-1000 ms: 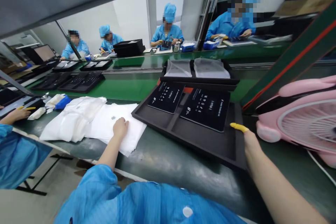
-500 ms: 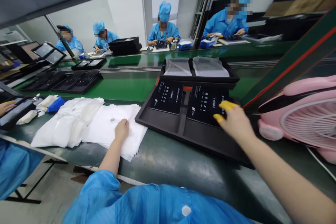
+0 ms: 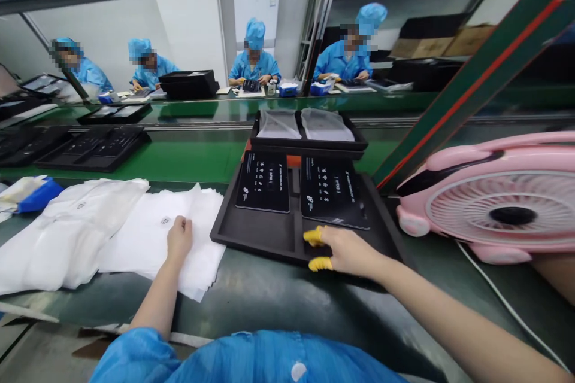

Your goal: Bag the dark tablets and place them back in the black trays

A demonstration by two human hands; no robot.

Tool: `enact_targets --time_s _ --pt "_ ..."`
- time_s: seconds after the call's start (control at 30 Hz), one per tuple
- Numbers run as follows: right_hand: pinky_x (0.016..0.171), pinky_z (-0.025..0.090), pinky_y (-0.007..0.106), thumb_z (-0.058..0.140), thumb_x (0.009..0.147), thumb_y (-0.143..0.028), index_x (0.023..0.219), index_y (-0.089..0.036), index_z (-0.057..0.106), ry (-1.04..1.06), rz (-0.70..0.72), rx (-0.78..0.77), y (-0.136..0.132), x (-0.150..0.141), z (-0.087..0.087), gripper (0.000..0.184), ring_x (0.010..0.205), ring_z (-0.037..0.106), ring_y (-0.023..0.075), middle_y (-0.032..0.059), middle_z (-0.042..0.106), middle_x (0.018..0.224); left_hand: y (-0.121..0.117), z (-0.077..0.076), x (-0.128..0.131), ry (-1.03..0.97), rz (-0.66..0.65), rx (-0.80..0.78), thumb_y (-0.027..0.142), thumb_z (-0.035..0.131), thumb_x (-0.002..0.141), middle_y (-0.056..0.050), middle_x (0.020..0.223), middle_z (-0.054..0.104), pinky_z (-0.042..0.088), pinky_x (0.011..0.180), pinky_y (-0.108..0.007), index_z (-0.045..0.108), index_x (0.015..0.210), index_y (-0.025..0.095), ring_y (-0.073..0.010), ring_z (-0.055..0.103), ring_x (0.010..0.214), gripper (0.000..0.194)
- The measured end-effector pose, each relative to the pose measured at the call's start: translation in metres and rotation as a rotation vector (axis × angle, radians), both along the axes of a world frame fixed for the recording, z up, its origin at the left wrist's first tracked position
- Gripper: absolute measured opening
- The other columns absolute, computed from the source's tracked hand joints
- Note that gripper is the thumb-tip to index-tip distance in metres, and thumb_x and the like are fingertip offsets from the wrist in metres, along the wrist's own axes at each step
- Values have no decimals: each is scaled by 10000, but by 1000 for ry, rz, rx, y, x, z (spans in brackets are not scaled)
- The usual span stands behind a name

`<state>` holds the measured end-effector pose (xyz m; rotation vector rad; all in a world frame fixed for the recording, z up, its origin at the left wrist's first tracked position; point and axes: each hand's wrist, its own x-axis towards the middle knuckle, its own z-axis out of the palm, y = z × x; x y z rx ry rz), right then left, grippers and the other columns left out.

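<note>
I'm in a factory workshop, plainly a production line: workers (image 3: 344,61) in matching blue smocks (image 3: 160,67) and caps (image 3: 256,34) bend over a long green worktop (image 3: 193,158), black trays (image 3: 265,233) of look-alike tablets (image 3: 263,182) recur along it, and cardboard boxes (image 3: 469,40) stand behind.

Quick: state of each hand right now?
Left hand: fingers curled on the white bags; can't tell whether its grip is closed on one.
Right hand: open, fingers apart at the front of the black tray, holding nothing visible.
</note>
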<state>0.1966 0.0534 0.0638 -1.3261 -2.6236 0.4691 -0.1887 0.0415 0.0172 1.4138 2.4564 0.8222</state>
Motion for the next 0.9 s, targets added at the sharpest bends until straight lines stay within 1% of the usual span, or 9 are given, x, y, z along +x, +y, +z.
enact_targets --time_s 0.07,0.17,0.3,0.4,0.5,0.57,0.7,0.77,0.9 --pt "765 460 304 633 680 -463 1098 -267 589 -2 -68 23 36 1 20 464 863 590 200 43 639 968 0 3 -1 -91 -4 123 300 410 783 32 551 441 329 564 -243 362 646 222 -141 445 563 165" --pt "870 407 346 592 733 -416 1115 -252 582 -117 -251 168 112 7 40 415 1034 518 247 78 576 1134 4 6 -2 -311 -60 259 372 453 726 57 510 371 321 514 -224 367 629 215 -110 378 507 204" --pt "944 341 394 553 773 -427 1199 -157 522 -184 -500 123 199 21 36 505 1181 410 296 159 442 1304 4 9 7 -637 -144 256 499 529 637 47 524 444 326 469 -223 446 665 195 -104 404 486 316" --pt "880 381 414 569 768 -414 1125 -97 574 -181 -545 38 234 26 27 477 1078 508 309 207 529 1197 -3 14 28 -597 -160 259 508 535 655 37 533 464 331 475 -223 476 669 190 -108 421 500 323" --pt "810 411 381 591 756 -382 929 -67 653 -171 -556 -29 253 32 35 365 942 585 281 194 625 1016 -9 15 53 -462 -207 242 474 486 711 45 498 410 334 487 -220 438 609 200 -102 393 494 296" --pt "791 409 328 566 767 -408 811 -54 662 -147 -563 -33 260 39 55 370 913 594 234 168 640 967 -10 14 64 -394 -222 220 460 460 728 46 492 385 344 505 -220 409 581 204 -104 387 504 300" --pt "706 386 221 372 794 -533 633 -38 626 -91 -540 10 249 54 116 579 790 591 98 65 659 811 -14 18 69 -339 -195 213 455 412 751 47 498 368 336 509 -220 389 582 207 -104 375 510 301" --pt "664 365 225 248 788 -537 618 -18 619 -140 -448 -12 220 54 146 660 677 575 42 17 639 674 -23 26 70 -294 -228 211 438 398 769 45 506 369 330 518 -221 384 579 205 -102 379 516 302" --pt "679 350 272 318 749 -552 554 -70 608 -238 -299 158 122 45 184 596 699 596 50 -35 610 554 -54 41 90 -208 -353 196 401 376 795 41 503 368 324 533 -225 353 556 206 -103 385 516 309"
